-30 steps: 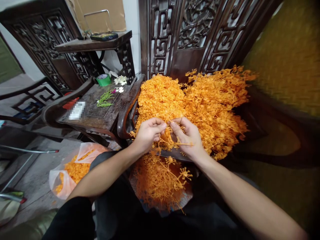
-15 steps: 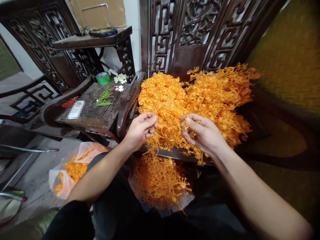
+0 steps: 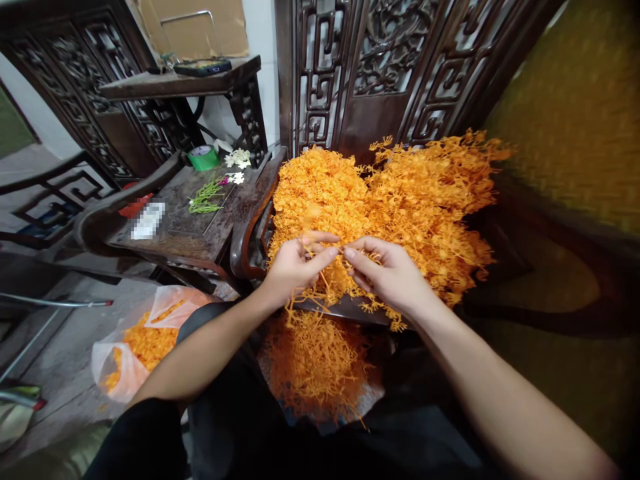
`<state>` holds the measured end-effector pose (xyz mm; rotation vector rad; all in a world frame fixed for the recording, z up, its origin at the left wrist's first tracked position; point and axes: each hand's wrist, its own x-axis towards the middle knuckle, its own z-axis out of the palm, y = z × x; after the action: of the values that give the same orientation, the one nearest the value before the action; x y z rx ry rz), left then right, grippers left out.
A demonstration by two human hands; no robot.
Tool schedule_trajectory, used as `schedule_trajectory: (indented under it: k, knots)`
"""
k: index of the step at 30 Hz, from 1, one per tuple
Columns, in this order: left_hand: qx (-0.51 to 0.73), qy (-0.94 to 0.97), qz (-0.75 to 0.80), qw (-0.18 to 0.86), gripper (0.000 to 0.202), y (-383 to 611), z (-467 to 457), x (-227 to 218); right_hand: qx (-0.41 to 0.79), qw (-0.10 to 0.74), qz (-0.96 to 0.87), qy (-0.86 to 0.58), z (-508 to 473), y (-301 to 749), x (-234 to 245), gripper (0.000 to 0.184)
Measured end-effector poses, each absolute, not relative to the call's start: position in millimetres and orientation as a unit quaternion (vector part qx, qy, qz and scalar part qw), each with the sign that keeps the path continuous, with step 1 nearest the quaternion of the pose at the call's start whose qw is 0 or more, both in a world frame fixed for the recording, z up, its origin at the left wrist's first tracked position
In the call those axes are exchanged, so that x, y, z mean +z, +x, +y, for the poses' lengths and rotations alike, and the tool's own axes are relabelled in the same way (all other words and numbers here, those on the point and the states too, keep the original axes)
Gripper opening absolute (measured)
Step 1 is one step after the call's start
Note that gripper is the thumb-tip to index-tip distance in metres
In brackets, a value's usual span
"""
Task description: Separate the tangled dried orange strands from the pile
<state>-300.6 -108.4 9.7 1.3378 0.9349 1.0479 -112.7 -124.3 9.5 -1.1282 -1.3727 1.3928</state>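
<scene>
My left hand is closed, thumb and fingers pinched, with thin orange plastic stems hanging from it. Its fingertips almost meet those of my right hand, which is curled around small orange plastic sprigs, mostly covered by the fingers. Behind both hands rises a heap of orange plastic flower pieces, rounded and dense on the left. Longer branching sprigs spread out on the right. Below my hands, a tangle of bare orange stems lies in a clear plastic bag between my legs.
To the left, a dark wooden side table carries a green tape roll, a green sprig and white flowers. A phone rests on the raised shelf. On the floor, a plastic bag holds orange pieces.
My hands have come together from apart; the left moved right and its fingertips now almost touch the right hand's. The view has shifted slightly.
</scene>
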Motion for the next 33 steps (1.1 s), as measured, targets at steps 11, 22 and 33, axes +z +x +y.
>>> schedule_trajectory:
  k: [11,22,33]
  knots:
    - [0.392,0.814,0.405,0.142,0.011,-298,-111,4,0.386,0.449,-0.639,-0.491,-125,-121,13,0.032]
    - [0.419,0.656,0.475,0.410,0.023,-323,-90,27,0.602,0.508,-0.474,-0.393,-120,-102,16,0.034]
    - [0.331,0.570,0.418,0.626,0.028,-321,-102,13,0.674,0.557,-0.312,-0.373,-95,-86,-1,0.033]
